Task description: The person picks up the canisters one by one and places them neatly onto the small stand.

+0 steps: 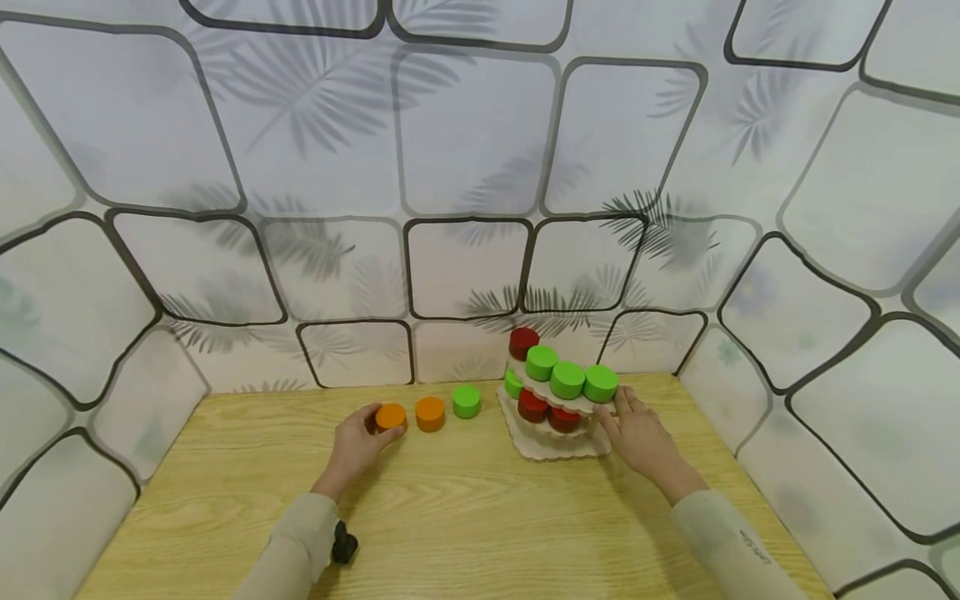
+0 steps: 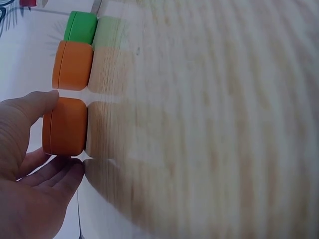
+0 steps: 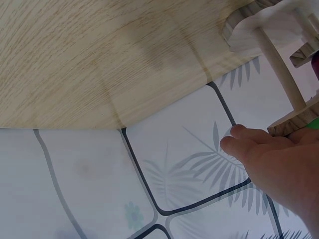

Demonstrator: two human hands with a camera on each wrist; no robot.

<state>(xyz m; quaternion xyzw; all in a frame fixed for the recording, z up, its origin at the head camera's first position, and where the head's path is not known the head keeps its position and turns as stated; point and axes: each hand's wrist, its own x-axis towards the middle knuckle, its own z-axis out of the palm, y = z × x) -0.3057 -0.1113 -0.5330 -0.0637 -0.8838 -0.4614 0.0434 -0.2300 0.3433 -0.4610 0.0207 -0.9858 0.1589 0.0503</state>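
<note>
Toward the left of the table, my left hand holds an orange round box between thumb and fingers; the box stands on the tabletop. Beside it are a second orange round box and a green round box. My right hand holds the right edge of the upper tier of a wooden tiered stand. Several green round boxes sit on that tier, with a dark red one at its far left. More red round boxes stand on a tier below.
The wood-grain table meets patterned wall covering at the back and both sides. A small black object is at the left sleeve's cuff.
</note>
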